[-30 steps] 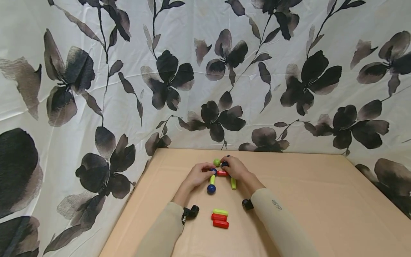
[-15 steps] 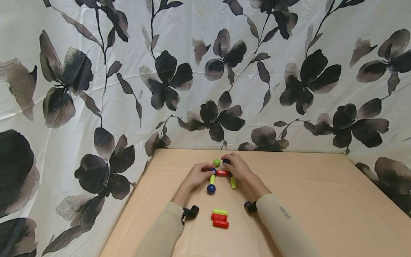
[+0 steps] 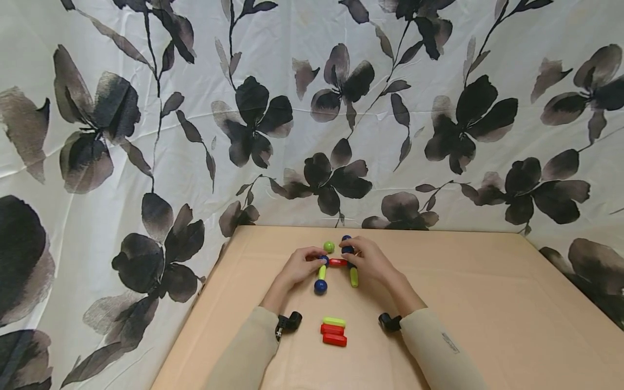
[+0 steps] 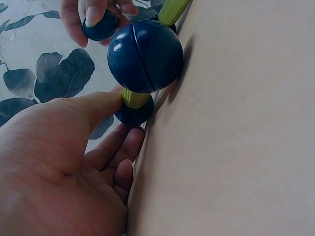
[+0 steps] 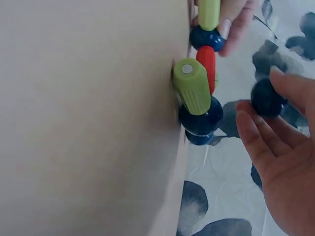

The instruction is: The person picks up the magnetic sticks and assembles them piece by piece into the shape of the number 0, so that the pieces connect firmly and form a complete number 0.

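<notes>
Magnetic rods and balls form a joined shape at the table's far side. In the head view my left hand (image 3: pixel 298 266) pinches a blue ball (image 3: pixel 324 261) at its left corner. A red rod (image 3: pixel 337 262) runs from there to the right corner, where a yellow-green rod (image 3: pixel 353 277) points toward me. Another yellow-green rod (image 3: pixel 322 272) ends in a blue ball (image 3: pixel 320 287). My right hand (image 3: pixel 374 260) holds a loose blue ball (image 5: pixel 268 98) between thumb and fingertips, raised above the table and apart from the right corner's blue ball (image 5: pixel 201 117).
A green ball (image 3: pixel 329 247) sits behind the red rod, and one more blue ball (image 3: pixel 346 238) lies farther back. Nearer me are a yellow-green rod (image 3: pixel 333 322) and two red rods (image 3: pixel 335 340) side by side. A floral cloth (image 3: pixel 322 135) hangs behind the table (image 3: pixel 463 303).
My right forearm and wrist have swung to the right, while the hand keeps hold of the blue ball and has turned slightly. My left hand and the joined rods stay put.
</notes>
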Available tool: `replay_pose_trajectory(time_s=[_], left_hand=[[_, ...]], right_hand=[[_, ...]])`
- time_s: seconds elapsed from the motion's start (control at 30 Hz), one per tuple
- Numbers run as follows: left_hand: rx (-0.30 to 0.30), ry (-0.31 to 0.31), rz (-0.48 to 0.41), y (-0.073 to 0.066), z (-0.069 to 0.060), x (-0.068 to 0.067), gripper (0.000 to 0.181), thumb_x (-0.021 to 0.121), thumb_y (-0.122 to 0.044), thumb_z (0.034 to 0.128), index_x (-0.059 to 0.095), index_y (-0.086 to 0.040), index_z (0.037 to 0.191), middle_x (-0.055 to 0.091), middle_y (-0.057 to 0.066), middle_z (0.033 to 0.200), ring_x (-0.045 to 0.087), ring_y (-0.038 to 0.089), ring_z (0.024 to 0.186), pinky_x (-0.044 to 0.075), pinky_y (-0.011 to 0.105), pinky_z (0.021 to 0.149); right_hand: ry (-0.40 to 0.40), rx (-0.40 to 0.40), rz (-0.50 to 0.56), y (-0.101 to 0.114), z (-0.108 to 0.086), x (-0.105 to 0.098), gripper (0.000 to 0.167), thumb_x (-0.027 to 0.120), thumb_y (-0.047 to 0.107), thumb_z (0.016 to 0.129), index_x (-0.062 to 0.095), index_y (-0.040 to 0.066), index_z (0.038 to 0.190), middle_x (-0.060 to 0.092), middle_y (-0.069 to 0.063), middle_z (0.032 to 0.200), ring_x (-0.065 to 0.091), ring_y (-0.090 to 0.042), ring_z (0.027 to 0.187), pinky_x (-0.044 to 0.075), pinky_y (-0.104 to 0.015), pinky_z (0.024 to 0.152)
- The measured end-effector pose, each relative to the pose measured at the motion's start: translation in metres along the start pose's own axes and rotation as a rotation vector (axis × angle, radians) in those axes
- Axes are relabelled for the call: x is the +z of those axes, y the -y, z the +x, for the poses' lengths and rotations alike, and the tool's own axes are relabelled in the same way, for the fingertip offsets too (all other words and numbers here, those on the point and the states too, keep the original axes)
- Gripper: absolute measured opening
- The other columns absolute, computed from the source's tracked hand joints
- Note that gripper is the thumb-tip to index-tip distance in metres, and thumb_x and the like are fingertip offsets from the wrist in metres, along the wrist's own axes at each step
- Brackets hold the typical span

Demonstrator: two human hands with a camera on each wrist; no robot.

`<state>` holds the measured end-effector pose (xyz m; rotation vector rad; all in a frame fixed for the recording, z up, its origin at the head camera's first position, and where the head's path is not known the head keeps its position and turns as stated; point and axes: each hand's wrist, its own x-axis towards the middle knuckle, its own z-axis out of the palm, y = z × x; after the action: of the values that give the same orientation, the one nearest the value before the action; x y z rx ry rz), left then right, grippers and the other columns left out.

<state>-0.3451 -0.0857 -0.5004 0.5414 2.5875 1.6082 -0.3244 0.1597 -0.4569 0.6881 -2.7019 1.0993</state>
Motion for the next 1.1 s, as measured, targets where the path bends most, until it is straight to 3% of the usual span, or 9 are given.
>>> replay_pose_trajectory(time_s=[0.13, 0.3, 0.6, 0.9, 1.1], left_hand=[[-0.003, 0.001, -0.006, -0.001, 0.0, 0.0, 0.028, 0.07, -0.021, 0.1007, 0.074, -0.011, 0.127, 0.073, 0.002, 0.121, 0.062, 0.018, 0.106, 0.051, 0.036, 0.096], [-0.012, -0.001, 0.0, -0.002, -0.001, 0.0, 0.028, 0.071, -0.021, 0.1006, 0.073, -0.012, 0.127, 0.073, 0.002, 0.121, 0.062, 0.018, 0.107, 0.051, 0.036, 0.097], [-0.025, -0.001, -0.009, -0.001, -0.001, 0.001, 0.029, 0.071, -0.021, 0.1006, 0.073, -0.011, 0.128, 0.072, 0.001, 0.12, 0.062, 0.017, 0.105, 0.051, 0.032, 0.093], [-0.01, -0.003, -0.019, -0.003, 0.0, 0.001, 0.028, 0.07, -0.017, 0.1005, 0.073, -0.008, 0.127, 0.073, 0.005, 0.118, 0.063, 0.017, 0.102, 0.051, 0.033, 0.09], [-0.013, -0.005, -0.01, -0.003, 0.0, 0.001, 0.027, 0.07, -0.017, 0.1003, 0.074, -0.009, 0.126, 0.073, 0.004, 0.117, 0.063, 0.018, 0.102, 0.05, 0.035, 0.092]], right_hand=[[0.036, 0.041, 0.07, -0.006, -0.007, -0.004, 0.033, 0.073, 0.02, 0.099, 0.071, 0.016, 0.131, 0.07, -0.004, 0.12, 0.06, -0.02, 0.095, 0.053, -0.031, 0.083], [0.092, 0.094, 0.104, -0.012, -0.011, -0.01, 0.039, 0.075, 0.025, 0.097, 0.069, 0.01, 0.134, 0.071, -0.004, 0.117, 0.061, -0.019, 0.093, 0.053, -0.028, 0.082], [0.168, 0.059, 0.099, -0.013, -0.015, -0.021, 0.037, 0.079, 0.022, 0.094, 0.073, 0.01, 0.128, 0.072, -0.003, 0.114, 0.059, -0.02, 0.091, 0.051, -0.032, 0.082], [0.339, 0.011, 0.116, -0.011, -0.017, -0.028, 0.034, 0.08, 0.025, 0.093, 0.075, 0.013, 0.125, 0.072, 0.002, 0.104, 0.056, -0.023, 0.089, 0.046, -0.032, 0.075], [0.464, 0.008, 0.136, -0.012, -0.019, -0.027, 0.034, 0.078, 0.026, 0.095, 0.076, 0.014, 0.126, 0.074, 0.003, 0.107, 0.063, -0.023, 0.092, 0.049, -0.035, 0.082]])
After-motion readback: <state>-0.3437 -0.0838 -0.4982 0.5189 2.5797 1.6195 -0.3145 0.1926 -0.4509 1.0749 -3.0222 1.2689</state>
